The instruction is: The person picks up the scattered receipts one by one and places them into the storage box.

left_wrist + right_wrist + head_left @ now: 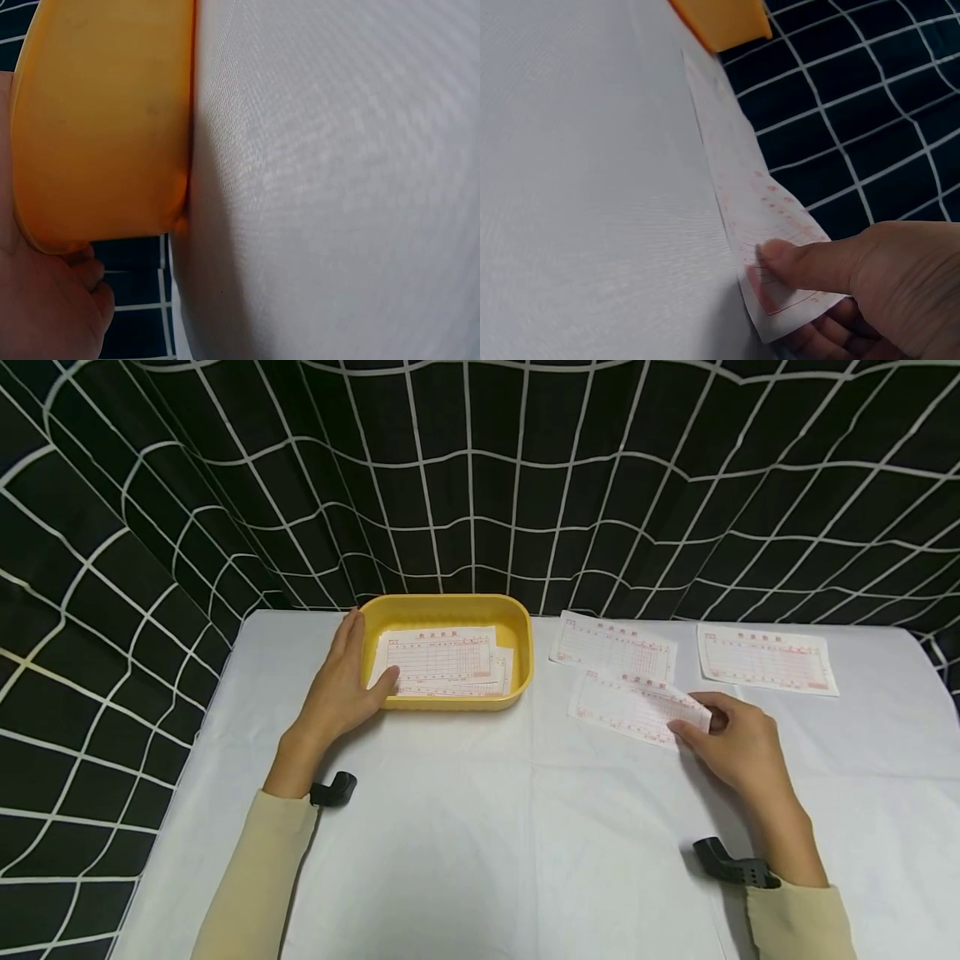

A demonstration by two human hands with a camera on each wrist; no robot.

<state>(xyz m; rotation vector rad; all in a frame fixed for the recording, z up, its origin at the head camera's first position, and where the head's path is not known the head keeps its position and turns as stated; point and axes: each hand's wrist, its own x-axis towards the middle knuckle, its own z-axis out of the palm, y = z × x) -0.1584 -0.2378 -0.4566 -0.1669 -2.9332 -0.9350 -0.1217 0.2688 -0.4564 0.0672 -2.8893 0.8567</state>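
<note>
My right hand (738, 739) pinches the right end of a printed paper slip (626, 708) between thumb and fingers, and that end is bent up off the table. In the right wrist view the thumb lies on the printed face of the slip (754, 217), with the other fingers behind it. At the left, my left hand (337, 681) holds the left end of a yellow plastic basket (450, 702), its thumb over the front rim and its fingers along the outer side. Several similar slips (438, 656) lie stacked in the basket.
Another slip (611, 642) lies just behind the pinched one, partly touching or overlapped by it. A further slip (768, 658) lies flat at the right. White cloth (465, 827) covers the table, and a dark curtain with white grid lines (487, 485) hangs behind it.
</note>
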